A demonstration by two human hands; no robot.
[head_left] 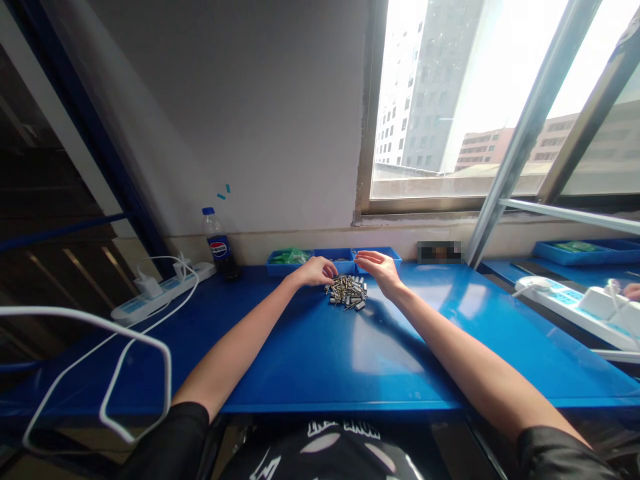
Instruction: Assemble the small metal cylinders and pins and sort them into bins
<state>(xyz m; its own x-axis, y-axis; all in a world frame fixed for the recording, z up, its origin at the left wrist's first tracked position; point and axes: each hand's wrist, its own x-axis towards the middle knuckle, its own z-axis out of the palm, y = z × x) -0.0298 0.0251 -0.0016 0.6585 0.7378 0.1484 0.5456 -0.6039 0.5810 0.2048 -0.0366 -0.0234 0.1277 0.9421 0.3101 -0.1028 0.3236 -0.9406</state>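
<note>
A pile of small metal screws and silvery cylindrical pieces (347,292) lies on the blue tabletop (320,360) in front of me. At the pile's left rear edge, my left hand (316,272) has its fingers curled in toward the thumb; whatever is between them is too small to name. My right hand (380,270) is raised at the pile's right rear, in front of the divided blue tray (393,257). Its fingers are pressed together and point left, with the thumb below. What they hold, if anything, I cannot make out.
Green plastic packets (291,256) fill the tray's left compartment. A cola bottle (218,247) stands at the back left. White power strips (160,293) and a cable (167,360) lie at the left, with another strip (575,310) beyond the metal post (520,140) at the right.
</note>
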